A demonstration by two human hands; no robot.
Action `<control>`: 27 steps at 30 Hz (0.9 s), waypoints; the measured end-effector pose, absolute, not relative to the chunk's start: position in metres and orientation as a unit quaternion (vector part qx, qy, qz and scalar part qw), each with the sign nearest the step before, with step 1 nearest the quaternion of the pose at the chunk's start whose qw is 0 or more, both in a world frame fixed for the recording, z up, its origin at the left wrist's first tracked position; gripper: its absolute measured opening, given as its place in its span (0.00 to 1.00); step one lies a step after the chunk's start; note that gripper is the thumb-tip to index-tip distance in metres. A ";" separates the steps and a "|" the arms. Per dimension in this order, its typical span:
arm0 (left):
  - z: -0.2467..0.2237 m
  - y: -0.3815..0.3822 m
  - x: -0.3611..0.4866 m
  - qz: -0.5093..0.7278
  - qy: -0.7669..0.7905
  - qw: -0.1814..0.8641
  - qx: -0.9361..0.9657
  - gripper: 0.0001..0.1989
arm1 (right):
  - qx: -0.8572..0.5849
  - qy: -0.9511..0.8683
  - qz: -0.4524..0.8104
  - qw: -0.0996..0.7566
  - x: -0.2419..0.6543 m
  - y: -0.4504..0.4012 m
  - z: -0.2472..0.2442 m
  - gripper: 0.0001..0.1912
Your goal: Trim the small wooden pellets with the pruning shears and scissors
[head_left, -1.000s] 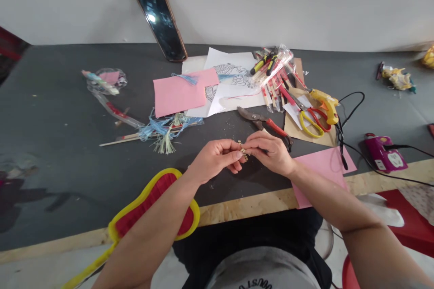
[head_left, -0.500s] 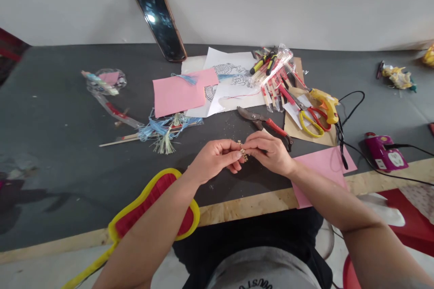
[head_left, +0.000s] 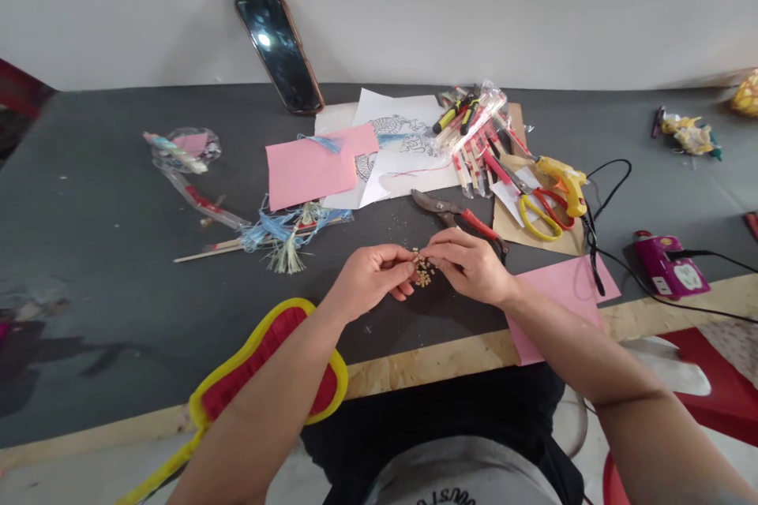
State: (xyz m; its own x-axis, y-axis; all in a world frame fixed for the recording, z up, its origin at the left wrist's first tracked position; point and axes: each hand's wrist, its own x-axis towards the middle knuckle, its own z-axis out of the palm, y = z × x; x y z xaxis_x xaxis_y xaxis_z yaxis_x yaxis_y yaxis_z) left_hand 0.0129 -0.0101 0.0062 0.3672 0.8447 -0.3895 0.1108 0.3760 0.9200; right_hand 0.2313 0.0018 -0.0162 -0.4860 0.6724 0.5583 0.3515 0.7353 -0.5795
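My left hand and my right hand meet near the table's front edge, thumbs and fingers pinched with the tips almost touching. A tiny tan bit shows at the left fingertips. Whatever lies in the right pinch is too small to make out. Right below the fingertips lies a little heap of short tan cut pieces, like chopped stick, on the dark grey tabletop. Just behind my right hand rest red-handled pruning shears, partly covered by that hand.
Left of the hands lie blue and cream tassels with thin sticks. Behind are pink paper, a dragon drawing, wrapped chopsticks and a leaning phone. To the right: scissors, a glue gun, a purple socket box.
My fingertips have parted slightly and shifted a little left, so more of the tan heap shows beneath them. Both hands stay pinched. The camera view has shifted slightly.
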 end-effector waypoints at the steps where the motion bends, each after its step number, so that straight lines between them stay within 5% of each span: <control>1: 0.007 -0.010 0.012 0.276 0.497 0.663 0.487 0.10 | -0.312 -0.840 0.189 0.401 0.234 0.003 -0.014 0.13; 5: 0.008 -0.009 0.010 0.303 0.501 0.655 0.478 0.14 | -0.409 -0.833 0.108 0.357 0.253 0.013 -0.002 0.11; 9: 0.007 -0.008 0.009 0.330 0.500 0.643 0.478 0.16 | -0.529 -0.819 0.039 0.219 0.270 0.020 0.004 0.10; 16: 0.007 -0.005 0.010 0.394 0.518 0.606 0.457 0.17 | -0.559 -0.826 0.022 0.067 0.263 0.016 -0.007 0.13; 19: 0.006 -0.005 0.009 0.411 0.521 0.610 0.433 0.19 | -0.559 -0.820 0.039 0.120 0.261 0.019 -0.013 0.07; 22: 0.005 -0.005 0.008 0.421 0.520 0.621 0.409 0.20 | -0.546 -0.782 0.109 0.279 0.265 0.025 -0.012 0.07; 27: 0.006 -0.005 0.008 0.443 0.511 0.620 0.397 0.20 | -0.492 -0.625 0.396 0.459 0.273 0.024 0.007 0.14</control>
